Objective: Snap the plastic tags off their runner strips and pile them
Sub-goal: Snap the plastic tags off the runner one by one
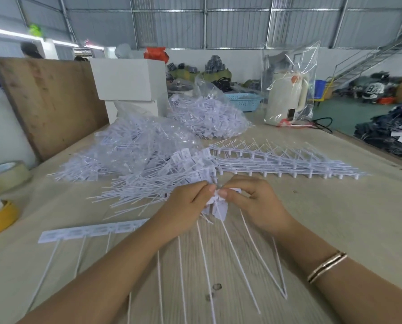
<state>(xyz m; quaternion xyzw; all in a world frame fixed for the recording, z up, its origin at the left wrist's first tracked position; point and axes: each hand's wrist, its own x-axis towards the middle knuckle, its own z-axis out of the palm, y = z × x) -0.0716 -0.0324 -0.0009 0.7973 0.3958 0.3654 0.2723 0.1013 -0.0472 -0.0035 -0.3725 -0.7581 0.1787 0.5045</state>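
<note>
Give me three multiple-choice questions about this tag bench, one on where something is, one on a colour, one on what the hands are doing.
1. Where does the kettle stand?
A. far right of the table, in a clear bag
B. beside the tape roll
C. on the white box

2. What colour is the basket?
A. red
B. light blue
C. black

3. What are the left hand and right hand doing?
A. resting flat
B. both pinching a strip of tags
C. lifting the tape roll

Answers: 1 A, a clear bag wraps it at the far right. 2 B, it shows pale blue mesh. 3 B, both thumbs and fingers close on the strip.
</note>
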